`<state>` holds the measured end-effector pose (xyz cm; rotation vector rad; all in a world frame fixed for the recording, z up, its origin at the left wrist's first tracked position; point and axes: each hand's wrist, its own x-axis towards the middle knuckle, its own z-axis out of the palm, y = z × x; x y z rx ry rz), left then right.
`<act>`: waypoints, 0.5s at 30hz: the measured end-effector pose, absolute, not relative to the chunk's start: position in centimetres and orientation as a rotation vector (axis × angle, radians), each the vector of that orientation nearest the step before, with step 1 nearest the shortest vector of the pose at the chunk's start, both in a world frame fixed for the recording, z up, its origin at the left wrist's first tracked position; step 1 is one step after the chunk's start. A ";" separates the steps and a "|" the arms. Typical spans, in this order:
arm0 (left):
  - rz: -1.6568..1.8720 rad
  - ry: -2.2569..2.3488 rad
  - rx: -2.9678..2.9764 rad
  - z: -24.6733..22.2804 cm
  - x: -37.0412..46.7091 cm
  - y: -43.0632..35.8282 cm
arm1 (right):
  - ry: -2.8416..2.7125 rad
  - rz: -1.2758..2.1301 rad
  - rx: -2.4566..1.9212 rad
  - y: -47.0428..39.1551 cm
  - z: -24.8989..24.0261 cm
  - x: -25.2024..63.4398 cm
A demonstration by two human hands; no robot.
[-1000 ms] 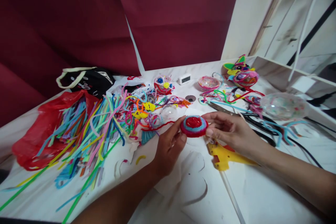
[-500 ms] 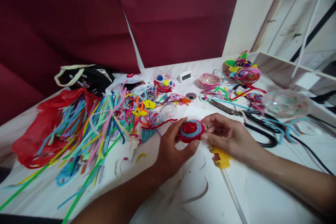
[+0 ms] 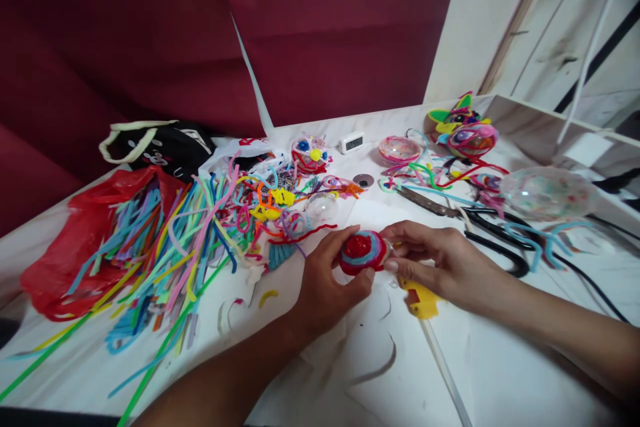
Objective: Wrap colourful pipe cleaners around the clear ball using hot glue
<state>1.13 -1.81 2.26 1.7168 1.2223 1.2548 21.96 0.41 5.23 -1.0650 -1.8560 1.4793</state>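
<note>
Though blurry, probable dome [image 3: 361, 250] between fingers [image 3: 356, 287].

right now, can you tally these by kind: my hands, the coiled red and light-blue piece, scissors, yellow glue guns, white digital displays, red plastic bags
Left hand and right hand: 2
Coiled red and light-blue piece: 1
Scissors: 1 pair
Yellow glue gun, partly hidden: 1
White digital display: 1
Red plastic bag: 1
Total: 7

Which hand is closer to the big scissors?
Right. The right hand is just this side of the scissors; the left hand is farther left, holding the round red and blue piece.
</note>
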 end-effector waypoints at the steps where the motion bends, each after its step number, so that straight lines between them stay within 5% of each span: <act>1: 1.249 1.225 1.725 2.3 1.1 -1.8 | -1.886 1.450 -1.077 0.4 5.3 22.0; 15: 1.239 1.223 1.811 2.6 1.3 -2.1 | -1.885 1.402 -1.103 0.2 5.3 22.0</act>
